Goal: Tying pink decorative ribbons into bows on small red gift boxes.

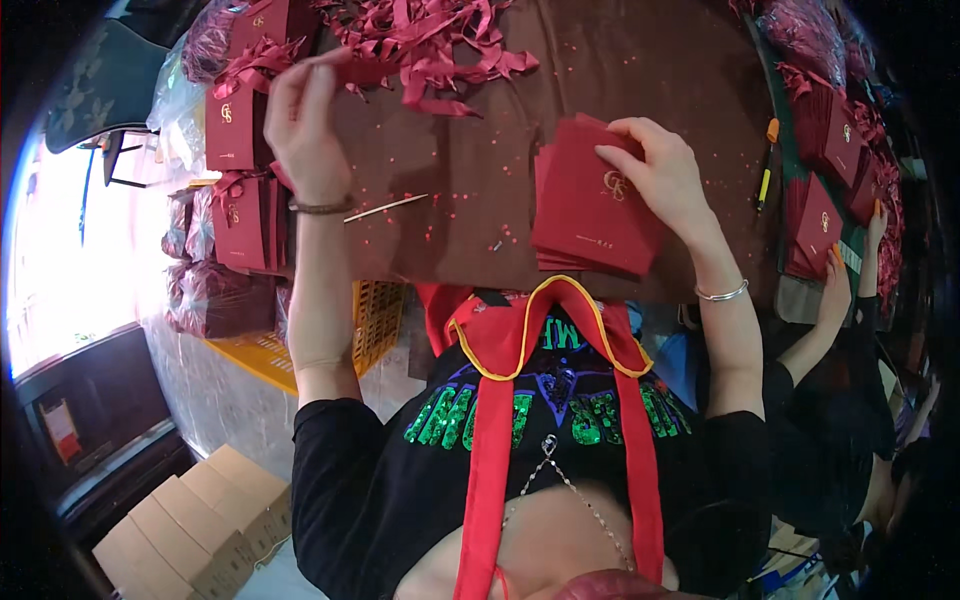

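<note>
My left hand (310, 130) is raised over the left side of the table, its fingertips pinched on the end of a dark-red ribbon (362, 71). A tangled heap of the same ribbons (455, 45) lies beyond it. In front of me, slightly to the right, a fanned stack of flat dark-red paper bags (595, 215) with gold print rests near the table's front edge. My right hand (655, 170) grips the top right of this stack, thumb on the upper face and fingers curled at the far edge. What lies under those fingers is hidden.
Ribboned dark-red bags (245, 220) stand in piles at the left edge, above a yellow plastic crate (378, 320). A thin stick (388, 208) and red scraps lie on the brown cloth (480, 170). Right: a yellow-orange cutter (767, 165), and a co-worker's hand (835, 290) at more bags.
</note>
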A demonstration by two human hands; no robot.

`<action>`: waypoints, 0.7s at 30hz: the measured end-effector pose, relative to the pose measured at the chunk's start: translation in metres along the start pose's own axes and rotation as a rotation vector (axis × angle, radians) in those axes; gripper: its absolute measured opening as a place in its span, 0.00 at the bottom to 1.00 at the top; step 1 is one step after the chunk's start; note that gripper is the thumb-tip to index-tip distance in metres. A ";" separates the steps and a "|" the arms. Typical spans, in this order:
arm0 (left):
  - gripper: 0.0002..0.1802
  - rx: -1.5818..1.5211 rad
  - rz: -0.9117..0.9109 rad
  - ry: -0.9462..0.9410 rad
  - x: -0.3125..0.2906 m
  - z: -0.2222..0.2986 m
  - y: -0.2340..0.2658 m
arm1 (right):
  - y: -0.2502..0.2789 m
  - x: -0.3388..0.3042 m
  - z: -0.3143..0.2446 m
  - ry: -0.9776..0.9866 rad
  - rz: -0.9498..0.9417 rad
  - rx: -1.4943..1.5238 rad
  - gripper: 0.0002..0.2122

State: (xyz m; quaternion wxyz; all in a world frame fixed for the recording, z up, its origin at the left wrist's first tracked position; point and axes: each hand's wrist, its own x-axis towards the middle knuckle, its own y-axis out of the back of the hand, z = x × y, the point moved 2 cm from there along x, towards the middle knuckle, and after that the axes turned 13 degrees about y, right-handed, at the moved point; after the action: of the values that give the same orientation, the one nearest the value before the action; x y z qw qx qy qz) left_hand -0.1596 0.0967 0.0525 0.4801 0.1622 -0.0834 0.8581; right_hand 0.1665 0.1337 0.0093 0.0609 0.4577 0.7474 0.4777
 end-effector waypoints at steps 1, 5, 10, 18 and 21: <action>0.09 -0.156 -0.078 0.061 0.002 0.008 0.005 | 0.000 0.000 0.002 -0.030 -0.031 0.092 0.14; 0.12 -0.431 -0.288 0.118 -0.007 0.033 0.007 | 0.002 -0.006 0.002 -0.162 -0.152 0.253 0.13; 0.13 0.171 -0.693 0.580 -0.078 0.013 -0.047 | -0.004 -0.020 -0.004 -0.234 -0.258 0.390 0.11; 0.09 0.252 -0.683 0.319 -0.145 -0.025 -0.092 | -0.014 -0.049 -0.009 -0.295 -0.223 0.524 0.11; 0.08 0.264 -0.610 0.229 -0.146 -0.021 -0.097 | -0.015 -0.053 -0.010 -0.311 -0.192 0.525 0.11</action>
State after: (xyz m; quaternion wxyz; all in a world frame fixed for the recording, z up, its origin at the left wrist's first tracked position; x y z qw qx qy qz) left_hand -0.0100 0.0375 -0.0208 0.6954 0.1432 0.1350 0.6912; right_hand 0.1825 0.0857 -0.0149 0.0990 0.4528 0.8667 0.1846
